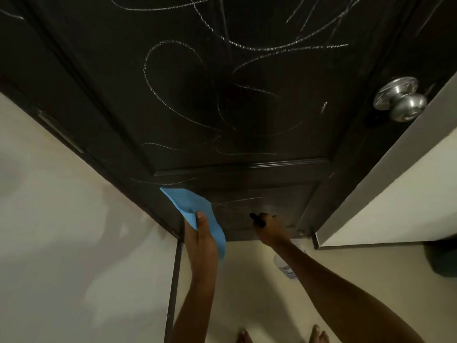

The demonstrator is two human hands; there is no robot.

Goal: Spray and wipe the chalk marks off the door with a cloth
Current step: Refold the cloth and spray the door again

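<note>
The dark door (pixel 247 95) fills the upper view, with white chalk marks (pixel 173 82) looping over its large panel and fainter lines on the lower panel. My left hand (pixel 201 233) grips a blue cloth (pixel 190 204) low at the door's left edge. My right hand (pixel 270 230) grips a spray bottle (pixel 284 266) near the bottom of the door. The bottle's black nozzle (pixel 257 220) points at the lower panel, and its pale body is partly hidden behind my forearm.
A silver door knob (pixel 400 100) sticks out at the door's right edge. A pale wall (pixel 371 206) stands to the right, with a dark bin (pixel 442 258) on the floor beside it. My bare feet (pixel 319 334) show at the bottom on the cream floor.
</note>
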